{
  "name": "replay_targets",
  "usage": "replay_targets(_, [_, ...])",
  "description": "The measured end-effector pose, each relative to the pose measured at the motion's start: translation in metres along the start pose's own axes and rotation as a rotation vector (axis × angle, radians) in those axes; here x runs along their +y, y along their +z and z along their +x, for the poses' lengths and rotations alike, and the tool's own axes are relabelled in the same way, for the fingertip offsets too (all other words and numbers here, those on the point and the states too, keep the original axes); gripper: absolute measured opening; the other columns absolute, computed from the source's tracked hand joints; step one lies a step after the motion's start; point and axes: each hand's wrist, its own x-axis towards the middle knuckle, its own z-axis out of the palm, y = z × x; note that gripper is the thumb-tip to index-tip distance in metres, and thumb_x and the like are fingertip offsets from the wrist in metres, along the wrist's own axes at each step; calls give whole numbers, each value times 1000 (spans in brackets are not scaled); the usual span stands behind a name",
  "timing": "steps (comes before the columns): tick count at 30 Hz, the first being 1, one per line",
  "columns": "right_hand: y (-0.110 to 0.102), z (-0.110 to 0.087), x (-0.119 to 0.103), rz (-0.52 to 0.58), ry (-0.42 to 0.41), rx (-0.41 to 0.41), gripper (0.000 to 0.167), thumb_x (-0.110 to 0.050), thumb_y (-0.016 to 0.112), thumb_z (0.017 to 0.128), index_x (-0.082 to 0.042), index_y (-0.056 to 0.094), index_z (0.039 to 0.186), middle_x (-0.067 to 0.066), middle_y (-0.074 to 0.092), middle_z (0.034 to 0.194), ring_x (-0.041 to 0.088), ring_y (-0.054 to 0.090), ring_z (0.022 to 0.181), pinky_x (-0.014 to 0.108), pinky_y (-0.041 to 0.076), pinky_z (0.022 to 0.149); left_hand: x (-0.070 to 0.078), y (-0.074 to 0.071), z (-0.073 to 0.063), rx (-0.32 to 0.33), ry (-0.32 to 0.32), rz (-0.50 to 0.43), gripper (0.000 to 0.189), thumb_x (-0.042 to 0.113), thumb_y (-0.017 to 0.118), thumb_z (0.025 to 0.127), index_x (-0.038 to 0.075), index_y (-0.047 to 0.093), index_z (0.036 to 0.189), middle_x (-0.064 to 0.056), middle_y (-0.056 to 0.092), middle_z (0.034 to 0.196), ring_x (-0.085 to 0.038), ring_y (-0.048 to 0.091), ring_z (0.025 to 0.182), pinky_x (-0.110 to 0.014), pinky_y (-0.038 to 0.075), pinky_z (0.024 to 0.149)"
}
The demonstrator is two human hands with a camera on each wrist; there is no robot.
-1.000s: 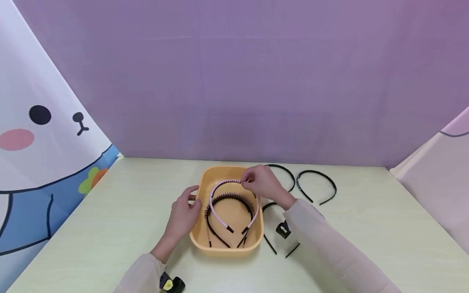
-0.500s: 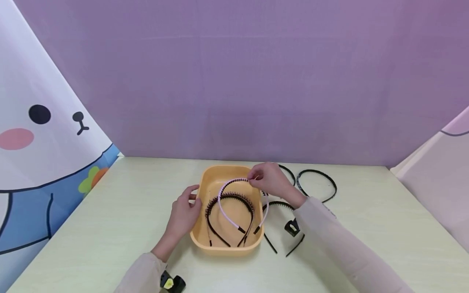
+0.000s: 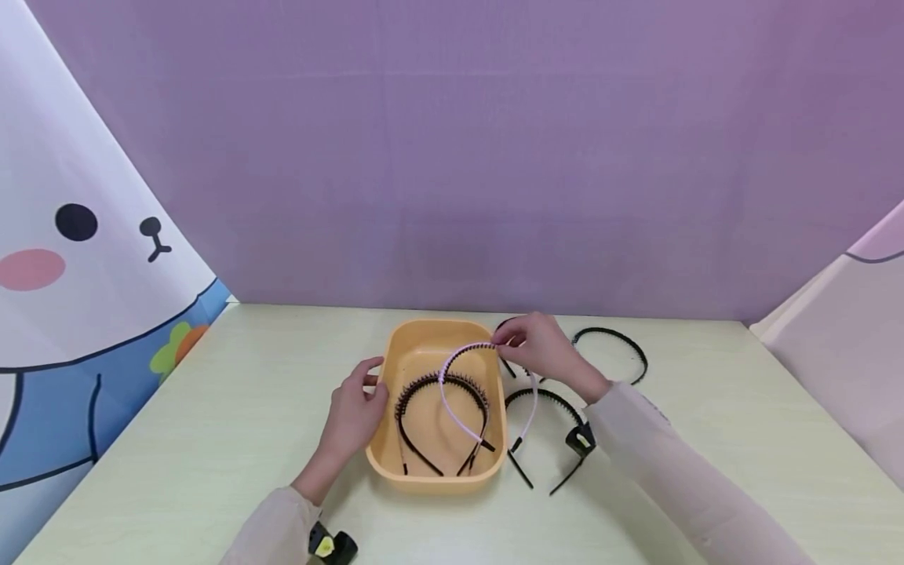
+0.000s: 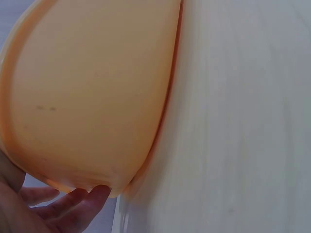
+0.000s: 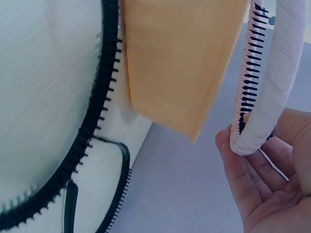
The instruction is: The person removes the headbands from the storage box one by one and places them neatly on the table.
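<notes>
My right hand (image 3: 540, 349) pinches a pale pink headband (image 5: 286, 58) at the top of its curve. Black comb teeth line the band's inner side, and its dark-tipped ends point toward me. In the head view it overlaps the right rim of a yellow plastic basin (image 3: 452, 486). My left hand (image 3: 356, 408) grips the basin's left side, thumb at the rim and fingers against the outer wall (image 4: 97, 121). Inside the basin lie toothed headbands, among them a black headband (image 3: 424, 380).
Right of the basin lies a black toothed headband (image 3: 544, 392). Another black headband (image 3: 610, 331) is farther right; one more is partly hidden behind my right hand. A purple backdrop (image 3: 452, 196) stands at the table's (image 3: 282, 345) far edge.
My right hand has moved right with the pink headband, from over the basin's middle to its right rim. The left hand and basin have stayed in place.
</notes>
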Motion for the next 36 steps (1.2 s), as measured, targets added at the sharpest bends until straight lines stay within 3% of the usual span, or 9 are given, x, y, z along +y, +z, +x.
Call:
replay_targets(13, [-18, -11, 11, -44, 26, 14, 13, -7, 65, 84, -7, 75, 92, 7, 73, 89, 18, 69, 76, 28, 54, 65, -2, 1, 1, 5, 2, -4, 41, 9, 49, 93, 0, 50, 133, -23, 64, 106, -19, 64, 74, -28, 53, 59])
replay_targets(29, [-31, -29, 34, -45, 107, 23, 11, -6, 67, 82, -5, 74, 90, 5, 73, 83, 11, 64, 71, 24, 50, 62, -4, 0, 2, 5, -5, 6, 42, 10, 49, 93, 1, 50, 134, -22, 64, 106, -17, 63, 73, -26, 51, 58])
replay_targets(36, [-39, -38, 45, -68, 146, 16, 12, -7, 67, 83, -6, 74, 93, 4, 73, 85, 13, 66, 75, 26, 52, 66, -6, 0, 3, 1, -8, -3, 42, 10, 49, 93, 1, 50, 134, -23, 64, 106, -16, 62, 71, -27, 52, 58])
